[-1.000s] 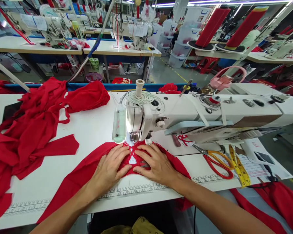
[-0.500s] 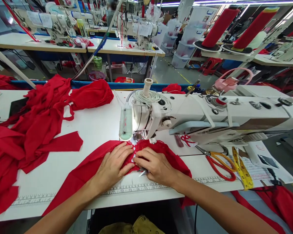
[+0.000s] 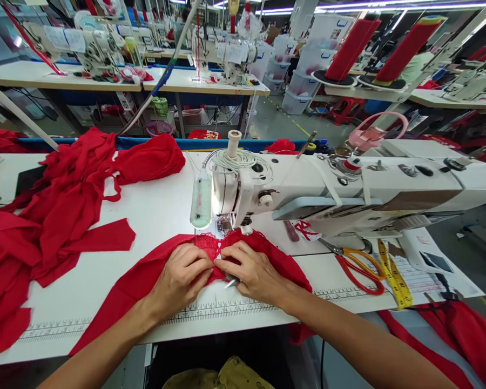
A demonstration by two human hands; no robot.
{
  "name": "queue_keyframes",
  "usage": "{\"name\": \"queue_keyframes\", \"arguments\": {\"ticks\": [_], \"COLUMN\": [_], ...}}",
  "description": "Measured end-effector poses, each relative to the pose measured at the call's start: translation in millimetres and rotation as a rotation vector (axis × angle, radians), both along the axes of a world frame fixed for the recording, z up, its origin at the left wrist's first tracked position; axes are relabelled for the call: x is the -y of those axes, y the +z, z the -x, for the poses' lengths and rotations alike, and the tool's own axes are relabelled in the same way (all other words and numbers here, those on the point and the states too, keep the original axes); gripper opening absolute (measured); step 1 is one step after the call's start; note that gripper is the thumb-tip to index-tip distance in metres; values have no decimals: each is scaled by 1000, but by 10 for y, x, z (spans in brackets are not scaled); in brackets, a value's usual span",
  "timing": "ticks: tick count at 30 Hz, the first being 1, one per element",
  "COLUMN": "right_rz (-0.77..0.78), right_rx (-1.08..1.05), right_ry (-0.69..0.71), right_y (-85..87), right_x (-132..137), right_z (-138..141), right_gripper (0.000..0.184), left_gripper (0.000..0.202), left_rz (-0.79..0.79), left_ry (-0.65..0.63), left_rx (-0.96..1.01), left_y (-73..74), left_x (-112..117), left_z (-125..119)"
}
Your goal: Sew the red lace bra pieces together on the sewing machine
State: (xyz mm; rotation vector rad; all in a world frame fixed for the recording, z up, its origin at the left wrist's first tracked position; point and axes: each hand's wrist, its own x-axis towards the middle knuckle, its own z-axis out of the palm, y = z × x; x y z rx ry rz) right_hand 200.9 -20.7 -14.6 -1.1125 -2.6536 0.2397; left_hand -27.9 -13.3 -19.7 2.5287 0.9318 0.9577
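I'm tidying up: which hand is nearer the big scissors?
Right. The right hand, on the red cloth, is left of the big scissors; the left hand is farther left.

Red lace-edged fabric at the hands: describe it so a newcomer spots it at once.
Find the long white sewing machine. Just before its needle end, the bare left hand and bare right hand touch the red lace-edged fabric. Unlike the heaped red cloth at far left, it lies spread out.

I see the left hand (image 3: 185,274) and right hand (image 3: 251,272) pinch red lace-trimmed fabric (image 3: 205,244). Scissors (image 3: 361,269) lie beside a yellow tape measure (image 3: 396,279).
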Motion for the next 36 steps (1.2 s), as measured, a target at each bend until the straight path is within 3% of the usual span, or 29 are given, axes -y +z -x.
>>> {"name": "queue_keyframes", "arguments": {"ticks": [4, 7, 12, 17, 22, 26, 28, 31, 34, 36], "right_rz": [20, 27, 47, 7, -27, -6, 15, 3, -43, -57], "right_rx": [-72, -49, -19, -199, -154, -147, -206, -323, -310, -241], "right_ry": [-9, -12, -26, -62, -124, -116, -88, -83, -63, -68], "right_y": [-13, 1, 5, -73, -84, -29, 15, 65, 39, -13], "right_x": [-11, -2, 6, -26, -17, -11, -18, -29, -40, -47], "right_z": [-14, -7, -2, -34, -50, -94, -116, -113, -85, -79], "right_gripper": [45, 51, 53, 36, 43, 46, 46, 32, 30, 40], "left_gripper": [14, 16, 22, 30, 37, 43, 43, 37, 28, 28], "left_rz": [41, 26, -146, -230, -212, -179, -145, -19, 50, 29], "left_ry": [-26, -25, -29, -9, 43, 35, 22, -27, 9, 84], "left_rx": [-53, -87, -190, -259, -395, -487, -469, -261, -84, -125], "left_y": [31, 9, -27, -78, -145, -54, 30, 102, 34, -60], "left_x": [25, 28, 75, 152, 178, 192, 193, 162, 95, 51], "left_z": [14, 33, 50, 43, 85, 128, 116, 45, -24, -28]}}
